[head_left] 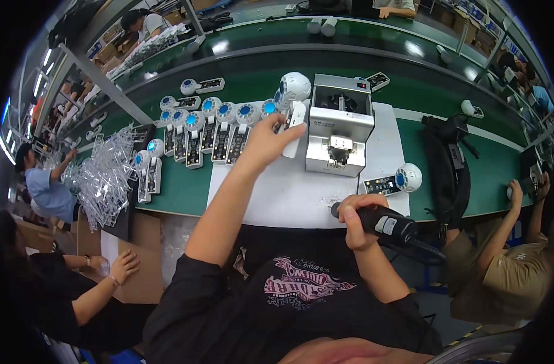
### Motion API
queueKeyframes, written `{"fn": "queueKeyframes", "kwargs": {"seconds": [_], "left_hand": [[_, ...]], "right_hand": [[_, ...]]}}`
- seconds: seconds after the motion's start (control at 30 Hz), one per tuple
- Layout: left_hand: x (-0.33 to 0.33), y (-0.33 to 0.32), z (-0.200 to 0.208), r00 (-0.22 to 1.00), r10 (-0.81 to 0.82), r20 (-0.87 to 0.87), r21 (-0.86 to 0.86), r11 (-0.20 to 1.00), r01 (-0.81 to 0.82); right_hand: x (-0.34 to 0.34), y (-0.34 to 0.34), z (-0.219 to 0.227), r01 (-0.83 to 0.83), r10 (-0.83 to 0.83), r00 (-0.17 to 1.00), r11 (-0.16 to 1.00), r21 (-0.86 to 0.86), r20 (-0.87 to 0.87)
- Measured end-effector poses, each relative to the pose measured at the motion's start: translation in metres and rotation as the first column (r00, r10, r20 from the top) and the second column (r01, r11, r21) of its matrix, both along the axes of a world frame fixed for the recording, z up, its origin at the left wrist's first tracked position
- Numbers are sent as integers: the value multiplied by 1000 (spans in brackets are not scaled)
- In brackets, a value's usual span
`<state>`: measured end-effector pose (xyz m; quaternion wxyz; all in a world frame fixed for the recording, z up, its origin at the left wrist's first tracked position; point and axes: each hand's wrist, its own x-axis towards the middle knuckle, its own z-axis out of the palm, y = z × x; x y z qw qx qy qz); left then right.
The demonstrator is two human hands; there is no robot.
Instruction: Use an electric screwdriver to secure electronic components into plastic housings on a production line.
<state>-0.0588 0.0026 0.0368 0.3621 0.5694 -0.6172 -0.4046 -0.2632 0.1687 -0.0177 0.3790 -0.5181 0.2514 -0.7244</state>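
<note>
My left hand (270, 141) is closed round a white ball-headed device (296, 130), whose round head tilts up beside a silver machine. That silver boxy machine (336, 142), which looks like a screw feeder, stands just right of the device. My right hand (359, 223) grips a black electric screwdriver (389, 224) near the table's front edge. Its tip end points left, over the white sheet (265, 194). Another ball-headed device (408, 178) lies right of the machine, its dark circuit board showing.
Several like devices (194, 139) with blue discs lie in a row at left. Clear plastic pieces (104, 176) are heaped beyond them. A black bag-like item (445, 164) lies at right. A green conveyor (259, 73) runs behind. Co-workers sit at both sides; a cardboard box (140, 258) is at lower left.
</note>
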Motion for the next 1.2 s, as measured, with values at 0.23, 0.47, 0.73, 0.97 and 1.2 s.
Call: {"fn": "queueKeyframes", "kwargs": {"seconds": [0.23, 0.47, 0.73, 0.97, 1.2], "left_hand": [[-10, 7, -49, 912, 276, 304, -544, 836, -71], [29, 57, 4, 927, 214, 307, -172, 971, -167], [49, 145, -20, 814, 170, 555, -213, 975, -59], [150, 157, -10, 721, 543, 430, -160, 832, -531], [245, 118, -29, 385, 625, 679, -271, 700, -660]], "right_hand": [[8, 6, 0, 33, -35, 999, 998, -59, -36], [9, 9, -3, 67, -70, 997, 996, -58, -38], [13, 1, 8, 92, -93, 993, 996, -18, -71], [12, -9, 5, 62, -64, 996, 997, -36, -55], [14, -14, 10, 110, -109, 992, 993, 31, -57]]}}
